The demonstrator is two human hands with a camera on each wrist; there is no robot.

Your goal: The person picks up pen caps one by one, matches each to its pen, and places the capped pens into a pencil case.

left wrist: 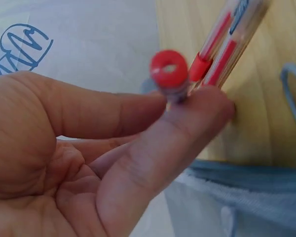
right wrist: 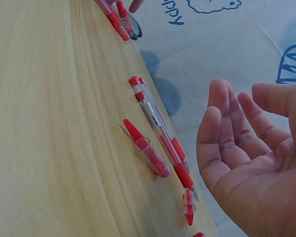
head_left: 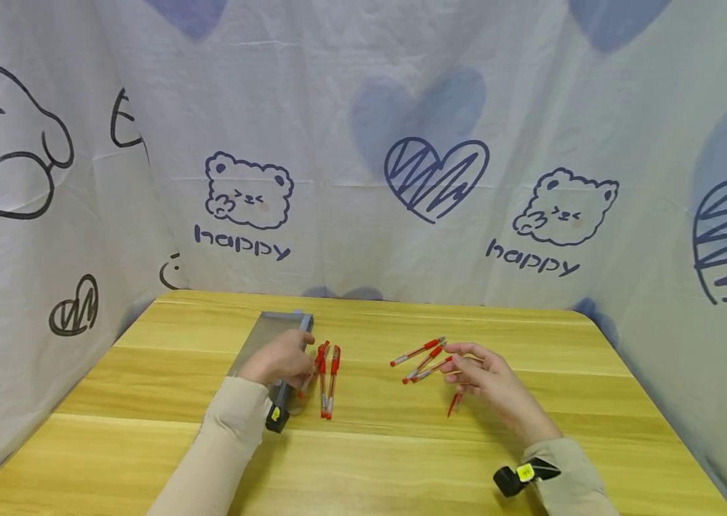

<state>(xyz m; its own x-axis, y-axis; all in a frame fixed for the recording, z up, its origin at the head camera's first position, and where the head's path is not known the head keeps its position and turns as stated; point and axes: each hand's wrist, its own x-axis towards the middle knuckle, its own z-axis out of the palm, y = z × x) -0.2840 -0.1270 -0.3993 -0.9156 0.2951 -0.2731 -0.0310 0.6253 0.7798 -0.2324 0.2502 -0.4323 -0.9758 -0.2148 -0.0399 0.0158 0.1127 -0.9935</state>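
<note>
My left hand (head_left: 284, 358) is over the right edge of a grey zip pouch (head_left: 267, 326). Its thumb and finger pinch a pen, whose red end (left wrist: 168, 69) points at the left wrist camera. Two more clear-barrelled red pens (head_left: 331, 387) lie side by side just right of that hand. On the right, my right hand (head_left: 489, 380) hovers palm inward with loosely bent fingers and nothing between them. Beside its fingertips lie several red pens (head_left: 416, 352). A short red-and-clear piece (right wrist: 150, 155), perhaps a pen cap, lies nearer the camera.
The wooden table (head_left: 376, 466) carries the pouch and pens. A printed white cloth (head_left: 338, 179) hangs behind it and along both sides. Each wrist wears a small black camera, as on the right wrist (head_left: 512, 480).
</note>
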